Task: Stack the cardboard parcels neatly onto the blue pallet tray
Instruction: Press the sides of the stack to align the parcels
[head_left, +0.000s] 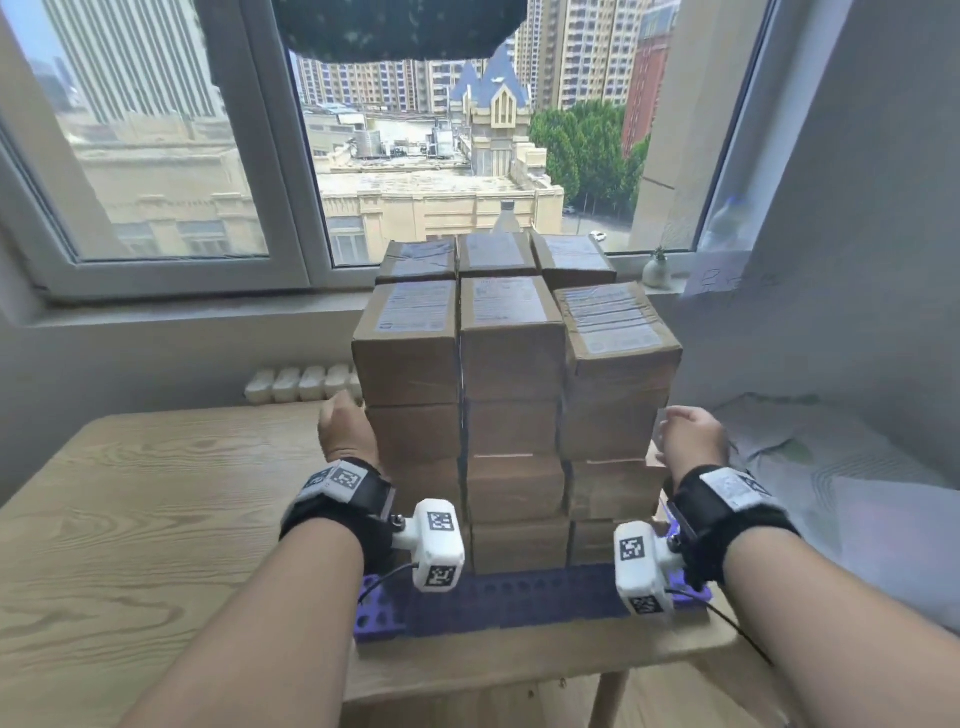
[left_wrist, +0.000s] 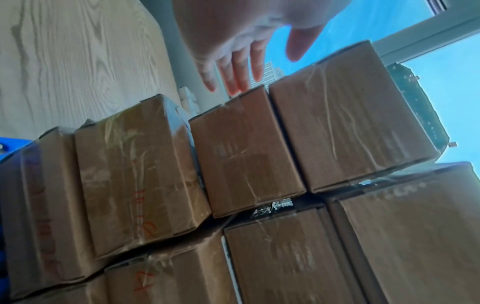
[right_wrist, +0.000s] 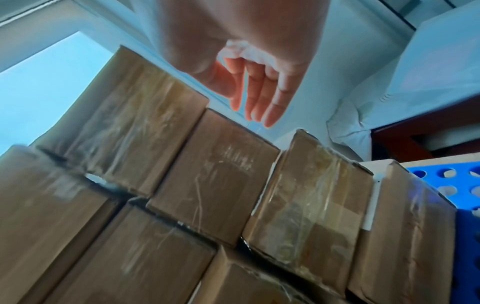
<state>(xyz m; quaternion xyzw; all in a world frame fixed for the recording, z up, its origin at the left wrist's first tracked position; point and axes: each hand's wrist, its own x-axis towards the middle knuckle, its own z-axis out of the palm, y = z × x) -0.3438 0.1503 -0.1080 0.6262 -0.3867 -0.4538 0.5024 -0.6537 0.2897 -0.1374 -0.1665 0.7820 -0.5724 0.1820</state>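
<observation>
STEP: squaring, judged | STACK: brown taped cardboard parcels (head_left: 511, 384), frame centre, on perforated blue plastic pallet tray (head_left: 519, 597) | HANDS: left hand (head_left: 345, 431), right hand (head_left: 693, 439) flanked stack, fingers straight, together, holding nothing | NEXT: press sides inward; top-right parcel overhung.

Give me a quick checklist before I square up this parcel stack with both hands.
1. Left hand free, fingers straight: ok.
2. Right hand free, fingers relaxed: ok.
3. Stack sits on the blue pallet tray: ok.
4. Top front right parcel flush with its column: not ok, twisted and overhanging.
5. Front left column aligned: ok.
6. Back rows aligned lower down: cannot tell, hidden.
</observation>
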